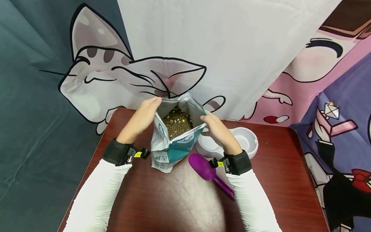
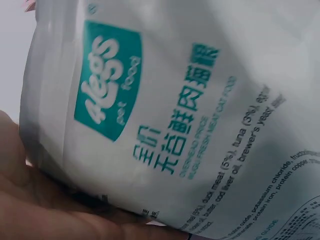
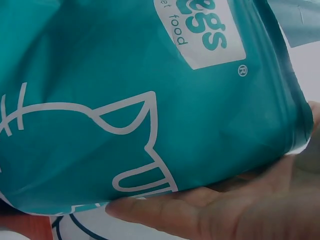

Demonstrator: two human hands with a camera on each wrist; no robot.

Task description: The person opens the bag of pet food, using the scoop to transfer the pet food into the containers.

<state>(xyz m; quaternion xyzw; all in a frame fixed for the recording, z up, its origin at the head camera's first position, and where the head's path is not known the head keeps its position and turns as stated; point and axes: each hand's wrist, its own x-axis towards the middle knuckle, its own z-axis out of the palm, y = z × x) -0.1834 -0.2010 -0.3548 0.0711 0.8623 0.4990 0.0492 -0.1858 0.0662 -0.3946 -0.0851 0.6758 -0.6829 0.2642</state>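
A teal and white bag of cat food [image 1: 181, 148] stands on the table with its top spread wide, and brown kibble [image 1: 176, 124] shows inside. My left hand [image 1: 140, 117] grips the bag's upper left edge, thumb at the rim. On the opposite side, my right hand [image 1: 215, 130] holds the upper right edge, its thumb by the opening. In the left wrist view the bag's white printed panel [image 2: 200, 115] fills most of the picture, the fingers lying along its side. The teal front [image 3: 200, 135] with a cat outline shows in the right wrist view, fingers extended beneath it.
A purple scoop [image 1: 204, 167] lies in front of the bag, its handle toward my right forearm. Behind my right wrist sits a white double bowl [image 1: 246, 141], partly hidden. The brown table [image 1: 278, 180] backs onto a printed cloth [image 1: 232, 48].
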